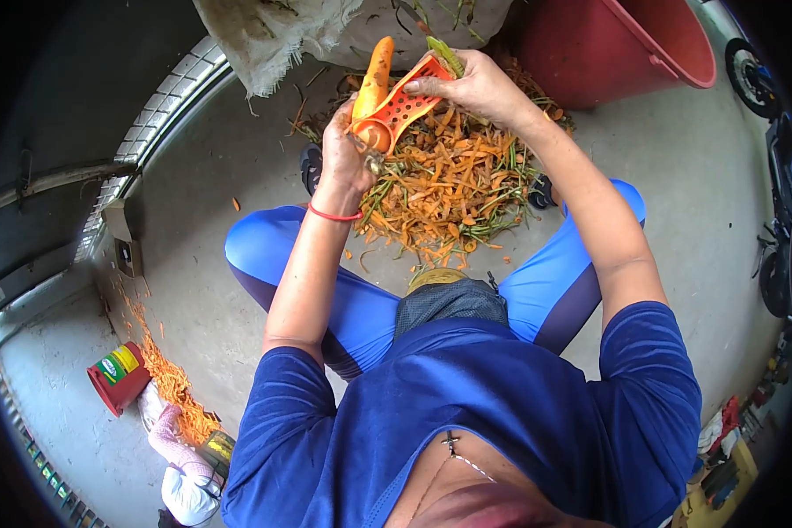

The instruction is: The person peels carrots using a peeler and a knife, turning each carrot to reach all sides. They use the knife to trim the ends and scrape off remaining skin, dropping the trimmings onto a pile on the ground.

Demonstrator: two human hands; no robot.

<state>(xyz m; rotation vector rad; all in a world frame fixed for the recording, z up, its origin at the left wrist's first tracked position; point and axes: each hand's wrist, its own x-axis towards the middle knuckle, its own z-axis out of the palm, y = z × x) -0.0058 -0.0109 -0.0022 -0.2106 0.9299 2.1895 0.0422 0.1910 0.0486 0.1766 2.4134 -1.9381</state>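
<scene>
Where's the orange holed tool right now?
Head view, top centre: the orange holed tool is between the left hand and right hand, beside the carrot.

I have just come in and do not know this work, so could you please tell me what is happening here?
A person in a blue cotton-like T-shirt holds a long orange carrot in the left grip and an orange-red perforated plastic tool in the right grip, close together. Below lies a loose heap of orange shavings and green stalks. At lower left, another person with a pink sleeve is beside long orange strips.
</scene>
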